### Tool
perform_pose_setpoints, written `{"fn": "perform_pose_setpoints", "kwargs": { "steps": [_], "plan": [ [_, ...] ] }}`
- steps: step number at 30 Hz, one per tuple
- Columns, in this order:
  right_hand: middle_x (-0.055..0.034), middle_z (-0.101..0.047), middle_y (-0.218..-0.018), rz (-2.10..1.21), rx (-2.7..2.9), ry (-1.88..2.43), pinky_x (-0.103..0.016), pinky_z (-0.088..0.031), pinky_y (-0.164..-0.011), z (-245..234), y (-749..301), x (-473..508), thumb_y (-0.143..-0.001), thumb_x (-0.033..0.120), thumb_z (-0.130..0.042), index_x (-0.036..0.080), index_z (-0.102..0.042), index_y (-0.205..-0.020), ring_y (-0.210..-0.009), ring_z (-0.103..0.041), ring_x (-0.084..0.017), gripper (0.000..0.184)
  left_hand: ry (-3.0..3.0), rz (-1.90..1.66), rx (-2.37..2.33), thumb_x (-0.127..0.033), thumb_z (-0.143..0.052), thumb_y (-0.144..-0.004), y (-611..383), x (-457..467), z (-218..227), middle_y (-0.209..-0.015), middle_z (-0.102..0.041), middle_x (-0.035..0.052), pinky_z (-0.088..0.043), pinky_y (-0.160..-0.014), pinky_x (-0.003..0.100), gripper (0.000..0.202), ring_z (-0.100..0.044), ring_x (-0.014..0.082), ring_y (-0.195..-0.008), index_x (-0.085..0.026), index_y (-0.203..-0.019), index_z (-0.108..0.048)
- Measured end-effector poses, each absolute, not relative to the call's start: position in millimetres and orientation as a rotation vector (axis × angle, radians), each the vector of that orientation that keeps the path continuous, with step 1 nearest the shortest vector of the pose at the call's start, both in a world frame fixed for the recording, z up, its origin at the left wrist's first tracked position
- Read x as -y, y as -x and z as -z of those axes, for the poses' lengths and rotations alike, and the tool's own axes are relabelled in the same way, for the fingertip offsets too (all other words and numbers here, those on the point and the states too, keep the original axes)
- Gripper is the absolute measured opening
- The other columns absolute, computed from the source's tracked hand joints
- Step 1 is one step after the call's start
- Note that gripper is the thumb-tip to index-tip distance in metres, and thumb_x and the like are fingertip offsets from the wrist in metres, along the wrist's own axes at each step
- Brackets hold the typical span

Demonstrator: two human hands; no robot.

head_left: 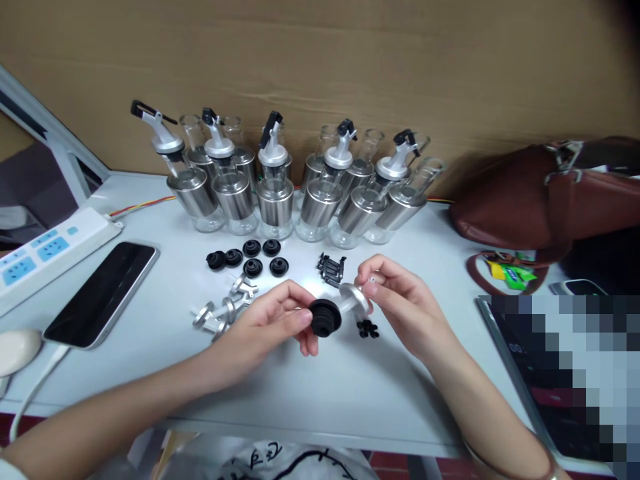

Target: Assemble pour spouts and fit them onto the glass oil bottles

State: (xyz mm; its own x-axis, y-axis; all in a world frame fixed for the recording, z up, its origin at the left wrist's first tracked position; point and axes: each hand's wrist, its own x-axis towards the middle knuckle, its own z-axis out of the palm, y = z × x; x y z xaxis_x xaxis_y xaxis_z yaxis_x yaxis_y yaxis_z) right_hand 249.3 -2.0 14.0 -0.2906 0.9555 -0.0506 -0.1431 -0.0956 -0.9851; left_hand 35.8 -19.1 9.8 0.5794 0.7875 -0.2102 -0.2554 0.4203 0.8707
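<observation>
My left hand pinches a black ribbed rubber stopper by its rim. Close beside it, my right hand grips a silver pourer spout with a round disc and a pale stem. The stem points at the back of the stopper; whether it has entered the hole I cannot tell. On the table left of my hands lie several silver spouts. Behind them are several loose black stoppers. A group of black lever clips and a small pile of black caps lie near my right hand.
Glass bottles with steel sleeves stand in rows at the back, the front ones mostly fitted with pourers. To the left are a phone and a power strip. On the right are a brown bag and a tablet.
</observation>
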Motion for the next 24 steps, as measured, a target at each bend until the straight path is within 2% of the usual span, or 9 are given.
{"fn": "perform_pose_setpoints", "kwargs": {
  "steps": [4,9,16,20,24],
  "plan": [
    [0.0043,-0.055,-0.061,-1.507,1.394,1.014,-0.017,-0.038,-0.057,-15.0,-245.5,2.0,-0.087,0.032,-0.063,0.019,-0.06,-0.083,-0.057,-0.048,-0.007,0.014,-0.873,-0.744,-0.648,-0.03,-0.061,-0.088,-32.0,19.6,-7.1,-0.082,-0.062,-0.0014,-0.048,-0.068,0.02,0.015,-0.062,0.0075,-0.07,-0.017,-0.095,-0.056],
    [0.0039,-0.056,-0.064,-1.525,1.452,1.004,-0.016,-0.04,-0.058,-17.6,-243.7,4.1,-0.088,0.03,-0.062,0.02,-0.06,-0.085,-0.059,-0.051,-0.007,0.011,-0.837,-0.721,-0.621,-0.027,-0.058,-0.09,-29.8,24.1,-10.3,-0.086,-0.062,-0.0001,-0.053,-0.069,0.023,0.013,-0.066,0.0105,-0.076,-0.021,-0.101,-0.059],
    [0.0026,-0.059,-0.074,-1.503,1.497,0.971,-0.016,-0.044,-0.059,-18.8,-238.9,7.7,-0.086,0.022,-0.064,0.021,-0.059,-0.088,-0.063,-0.055,-0.007,0.005,-0.912,-0.781,-0.754,-0.024,-0.058,-0.09,-28.4,21.5,-13.3,-0.093,-0.063,-0.001,-0.049,-0.078,0.019,0.012,-0.063,0.0058,-0.077,-0.022,-0.102,-0.058],
    [0.0009,-0.06,-0.076,-1.482,1.504,0.972,-0.018,-0.046,-0.059,-17.5,-239.3,7.6,-0.085,0.024,-0.065,0.021,-0.06,-0.088,-0.064,-0.056,-0.009,0.006,-0.93,-0.842,-0.763,-0.019,-0.068,-0.082,-28.6,23.9,-11.5,-0.106,-0.058,-0.0019,-0.047,-0.079,0.018,0.026,-0.058,0.0061,-0.086,-0.026,-0.104,-0.056],
    [0.0002,-0.061,-0.076,-1.472,1.518,0.978,-0.019,-0.046,-0.059,-17.3,-239.3,8.4,-0.085,0.027,-0.066,0.02,-0.061,-0.087,-0.063,-0.056,-0.009,0.008,-1.07,-0.923,-0.82,-0.015,-0.068,-0.081,-27.2,25.1,-8.4,-0.103,-0.054,-0.0022,-0.047,-0.08,0.017,0.021,-0.056,0.0069,-0.09,-0.025,-0.097,-0.058]
  ]
}}
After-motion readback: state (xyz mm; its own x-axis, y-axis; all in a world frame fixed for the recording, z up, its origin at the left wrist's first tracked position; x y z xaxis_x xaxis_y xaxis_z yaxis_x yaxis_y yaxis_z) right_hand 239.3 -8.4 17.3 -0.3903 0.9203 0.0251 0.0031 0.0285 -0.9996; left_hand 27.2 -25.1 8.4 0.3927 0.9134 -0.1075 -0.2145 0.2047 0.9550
